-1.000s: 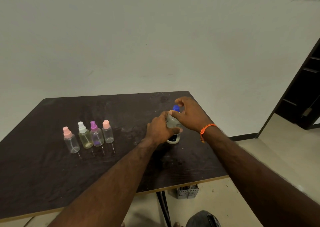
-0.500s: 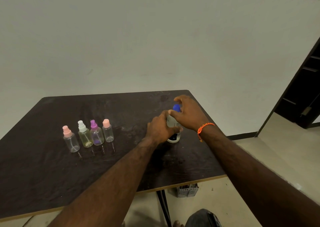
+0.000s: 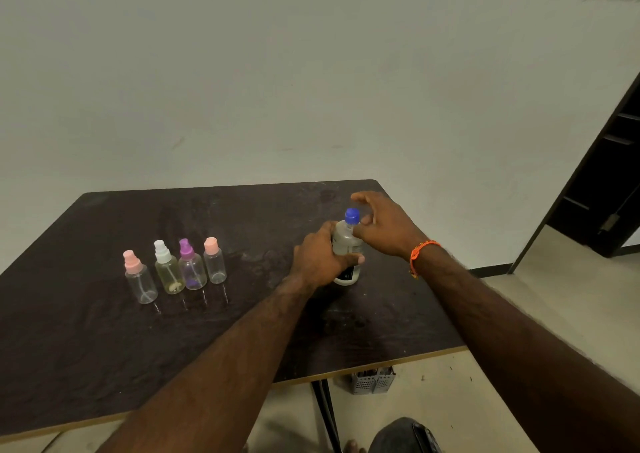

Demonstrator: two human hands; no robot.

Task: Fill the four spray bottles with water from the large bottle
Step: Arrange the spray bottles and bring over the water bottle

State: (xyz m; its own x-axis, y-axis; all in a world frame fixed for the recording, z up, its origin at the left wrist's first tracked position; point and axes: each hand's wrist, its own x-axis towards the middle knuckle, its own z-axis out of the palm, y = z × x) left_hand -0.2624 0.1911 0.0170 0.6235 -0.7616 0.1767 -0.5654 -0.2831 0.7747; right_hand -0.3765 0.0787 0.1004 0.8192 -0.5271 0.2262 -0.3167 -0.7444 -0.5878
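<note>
On the dark table (image 3: 104, 348) — pale wall (image 3: 311, 71) behind — four spray bottles (image 3: 175, 269).

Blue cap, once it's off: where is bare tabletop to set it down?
Bare patches: between the peach-capped spray bottle and the left hand; the table's near strip, both sides of the left forearm; behind the spray bottles. Crowded: around the large bottle, both hands there, right hand at the cap.
</note>
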